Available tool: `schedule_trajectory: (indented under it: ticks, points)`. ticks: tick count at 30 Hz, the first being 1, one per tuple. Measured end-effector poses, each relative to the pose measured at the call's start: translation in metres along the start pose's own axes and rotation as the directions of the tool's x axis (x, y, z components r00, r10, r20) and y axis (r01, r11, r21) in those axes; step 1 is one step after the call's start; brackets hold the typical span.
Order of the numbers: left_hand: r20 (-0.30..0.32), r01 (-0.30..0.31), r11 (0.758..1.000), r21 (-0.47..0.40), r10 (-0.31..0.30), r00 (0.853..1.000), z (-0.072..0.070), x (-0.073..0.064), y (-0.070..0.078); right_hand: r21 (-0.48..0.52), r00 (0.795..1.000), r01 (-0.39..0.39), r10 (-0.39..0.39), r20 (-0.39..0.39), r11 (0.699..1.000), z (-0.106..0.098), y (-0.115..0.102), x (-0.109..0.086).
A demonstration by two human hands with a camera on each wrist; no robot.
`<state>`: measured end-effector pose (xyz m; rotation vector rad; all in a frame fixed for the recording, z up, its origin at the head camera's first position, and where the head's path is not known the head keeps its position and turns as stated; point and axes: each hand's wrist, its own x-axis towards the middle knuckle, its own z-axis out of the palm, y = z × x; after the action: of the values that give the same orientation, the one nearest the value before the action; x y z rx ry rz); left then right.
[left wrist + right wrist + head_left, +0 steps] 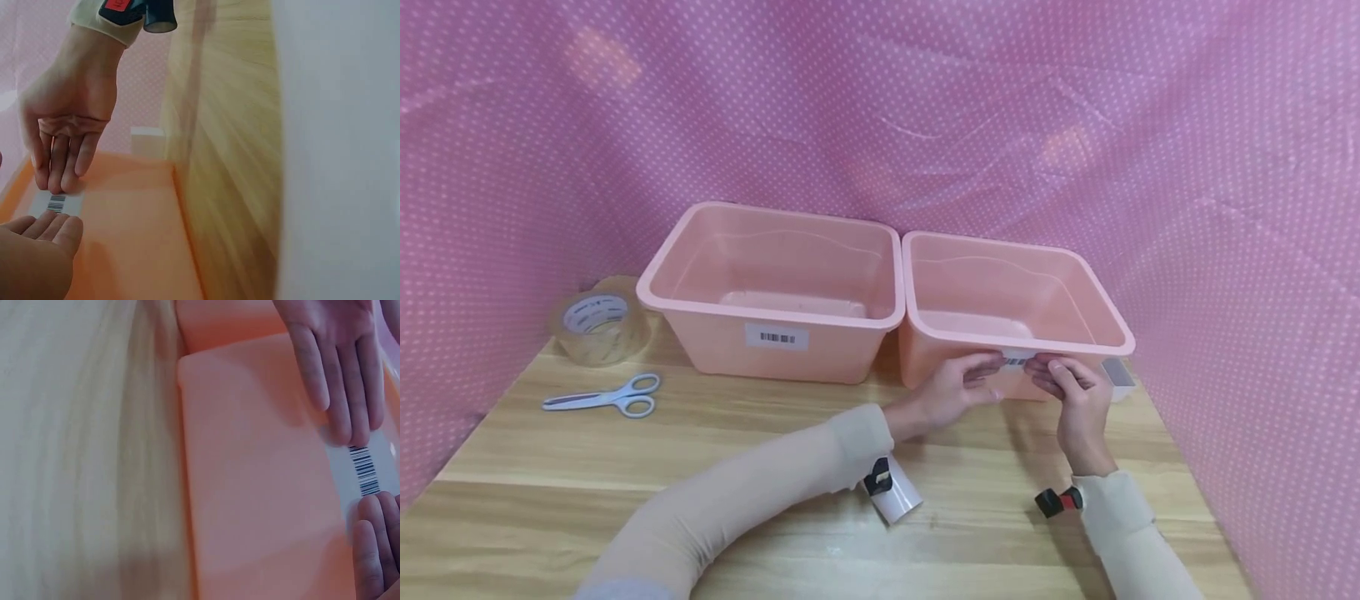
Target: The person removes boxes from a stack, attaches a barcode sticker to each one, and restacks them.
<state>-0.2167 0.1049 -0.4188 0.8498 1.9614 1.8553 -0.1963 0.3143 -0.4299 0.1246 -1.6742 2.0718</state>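
Note:
Two pink plastic bins stand side by side, the left bin [730, 346] with a white barcode label [777, 337] on its front. On the front of the right bin [925, 358] is another barcode label [364, 470], partly covered by fingertips. My left hand [947, 392] touches that label's left end with straight fingers. At its other end, the straight fingers of my right hand [1078, 400] rest on the label. In the right wrist view the barcode shows between the two sets of fingertips. Neither hand holds anything.
A wide roll of clear tape [598, 329] and light blue scissors [613, 396] lie on the wooden table's left side. A white, curled piece [897, 500] lies under my left wrist. Behind the right bin a grey-white object [1118, 377] shows partly. Pink dotted cloth [880, 108] surrounds the table.

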Motion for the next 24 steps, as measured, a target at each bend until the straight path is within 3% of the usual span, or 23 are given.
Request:
schedule_trajectory:
  ticks: [5,10,19,24]
  points:
    - [-0.013,0.052,0.998,0.021,-0.052,0.999,-0.001,-0.001,-0.002,-0.003,0.998,-0.055,0.056,0.03,0.998,0.003,0.003,-0.001]
    - [-0.02,0.019,0.999,-0.031,-0.02,1.0,-0.004,-0.002,0.0,0.009,0.999,-0.028,0.027,0.037,1.0,0.007,0.003,0.0]
    - [-0.021,0.055,0.998,0.037,-0.054,0.998,-0.013,-0.01,0.001,-0.005,0.998,-0.057,0.057,0.014,0.998,0.011,0.006,-0.004]
    - [-0.014,0.077,0.991,0.109,-0.076,0.997,-0.023,-0.022,0.007,-0.026,0.999,-0.026,0.027,0.044,0.999,0.013,0.003,-0.006]
